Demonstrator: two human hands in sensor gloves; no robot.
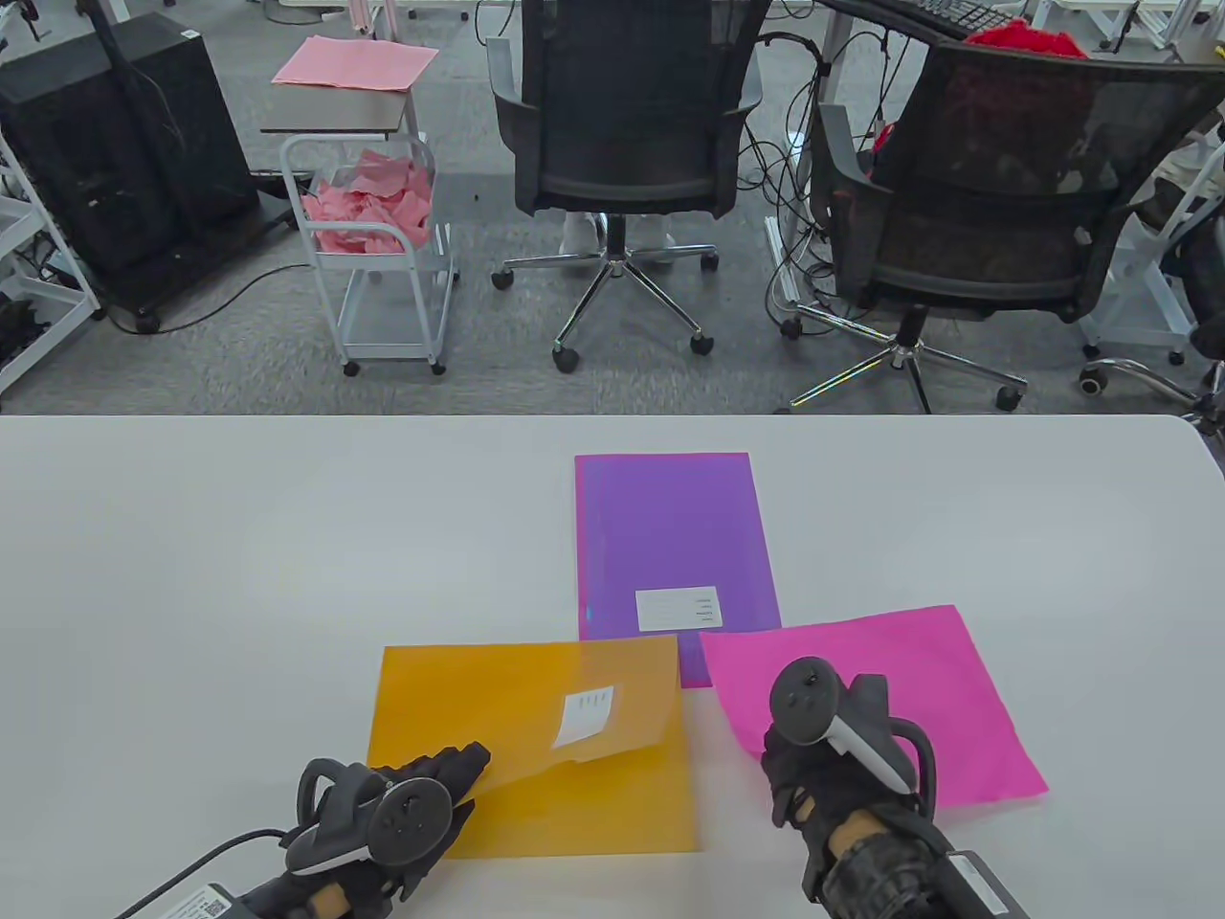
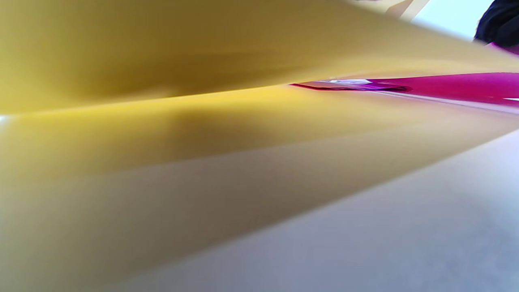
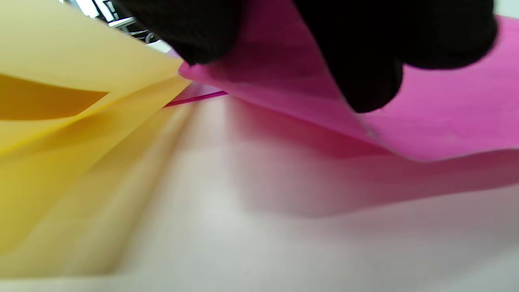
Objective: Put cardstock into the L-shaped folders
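An orange L-shaped folder (image 1: 536, 766) lies near the table's front edge, its top flap raised. My left hand (image 1: 431, 780) holds that flap up at its near left corner; the gap between the two leaves shows in the left wrist view (image 2: 202, 93). A pink cardstock sheet (image 1: 900, 689) lies to the folder's right. My right hand (image 1: 794, 766) pinches the sheet's near left edge and lifts it off the table, as the right wrist view (image 3: 365, 93) shows. A purple folder (image 1: 670, 536) with a white label lies farther back.
The white table (image 1: 191, 574) stretches left and right of the folders. Beyond its far edge stand two office chairs (image 1: 632, 144) and a small cart (image 1: 383, 239) with pink paper.
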